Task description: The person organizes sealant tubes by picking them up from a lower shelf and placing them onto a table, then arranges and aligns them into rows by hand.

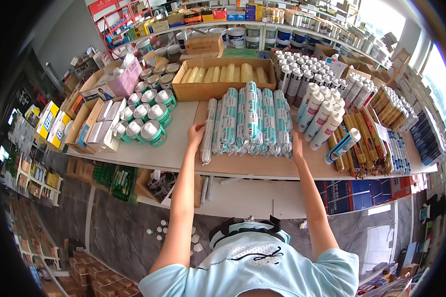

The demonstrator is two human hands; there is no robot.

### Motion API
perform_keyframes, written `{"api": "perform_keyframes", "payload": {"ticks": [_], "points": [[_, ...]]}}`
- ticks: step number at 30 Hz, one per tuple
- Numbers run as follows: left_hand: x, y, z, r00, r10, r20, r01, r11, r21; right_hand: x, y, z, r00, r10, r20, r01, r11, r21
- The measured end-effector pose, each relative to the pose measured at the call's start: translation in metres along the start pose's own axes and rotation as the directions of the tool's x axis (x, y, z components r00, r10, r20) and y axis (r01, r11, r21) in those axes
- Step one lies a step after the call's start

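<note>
On the wooden table (pixel 272 167) lies a stack of white and teal foil sausage tubes (pixel 251 119), piled highest in the middle. My left hand (pixel 195 134) is at the stack's left side, its fingers by the outermost tube (pixel 208 131), which lies slightly apart from the others. At the right side of the stack, my right hand (pixel 298 146) rests against the end tubes with its fingers stretched out and flat. The left fingertips are small in view and partly bent, so their grip is hard to make out.
Green and white cans (pixel 152 132) stand left of the stack. A carton of yellowish packs (pixel 223 94) is behind it. Upright white cartridges (pixel 325 127), one tilted blue cartridge (pixel 343 145) and gold tubes (pixel 364 143) are to the right.
</note>
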State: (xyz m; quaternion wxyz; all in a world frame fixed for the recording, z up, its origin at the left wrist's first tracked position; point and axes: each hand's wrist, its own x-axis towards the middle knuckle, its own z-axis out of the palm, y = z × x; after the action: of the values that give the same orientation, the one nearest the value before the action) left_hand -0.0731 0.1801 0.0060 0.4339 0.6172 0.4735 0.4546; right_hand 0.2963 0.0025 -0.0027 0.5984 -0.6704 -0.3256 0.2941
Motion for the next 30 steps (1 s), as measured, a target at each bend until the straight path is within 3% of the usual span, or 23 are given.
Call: {"api": "perform_keyframes", "payload": {"ticks": [2, 11, 13, 15, 17, 18, 20, 21, 23, 25, 30], "points": [[0.002, 0.0, -0.001, 0.997, -0.072, -0.007, 0.072, 0.996, 0.054, -0.005, -0.007, 0.0, 1.0, 0.006, -0.006, -0.006, 1.0, -0.016], [0.001, -0.005, -0.002, 1.0, -0.015, -0.026, 0.017, 0.996, 0.092, 0.003, 0.02, -0.01, 1.0, -0.002, 0.005, 0.001, 0.951, 0.31], [0.001, -0.009, -0.003, 1.0, -0.019, -0.02, 0.021, 0.998, 0.067, 0.002, 0.022, -0.013, 0.993, 0.115, 0.035, -0.12, 0.939, 0.323], [0.001, -0.007, -0.003, 1.0, -0.021, -0.016, 0.022, 0.999, 0.039, -0.002, 0.021, -0.014, 0.993, 0.111, 0.044, -0.119, 0.936, 0.332], [-0.003, 0.001, -0.003, 1.0, 0.016, -0.015, -0.013, 0.979, 0.204, -0.007, 0.015, -0.016, 0.993, 0.106, 0.055, -0.119, 0.933, 0.339], [-0.004, 0.001, -0.003, 1.0, 0.013, -0.019, -0.009, 0.979, 0.203, -0.009, 0.014, -0.017, 0.991, 0.126, 0.055, -0.137, 0.929, 0.345], [-0.008, -0.001, -0.004, 0.986, 0.168, -0.009, -0.152, 0.911, 0.384, -0.012, 0.011, -0.019, 0.987, 0.146, 0.061, -0.158, 0.925, 0.345], [-0.009, -0.003, -0.005, 0.986, 0.164, -0.015, -0.146, 0.912, 0.383, -0.012, 0.011, -0.02, 0.99, 0.128, 0.066, -0.143, 0.924, 0.354], [-0.01, -0.004, -0.007, 0.999, 0.046, -0.014, -0.042, 0.979, 0.198, -0.013, 0.009, -0.018, 0.991, 0.109, 0.077, -0.13, 0.922, 0.364], [-0.005, -0.014, -0.009, 0.998, 0.062, -0.032, -0.055, 0.983, 0.175, -0.013, 0.011, -0.014, 0.994, 0.105, -0.03, -0.085, 0.918, 0.388], [-0.003, -0.021, -0.011, 0.996, 0.072, -0.055, -0.066, 0.992, 0.106, -0.01, 0.015, -0.015, 0.999, 0.052, 0.014, -0.054, 0.936, 0.348]]}}
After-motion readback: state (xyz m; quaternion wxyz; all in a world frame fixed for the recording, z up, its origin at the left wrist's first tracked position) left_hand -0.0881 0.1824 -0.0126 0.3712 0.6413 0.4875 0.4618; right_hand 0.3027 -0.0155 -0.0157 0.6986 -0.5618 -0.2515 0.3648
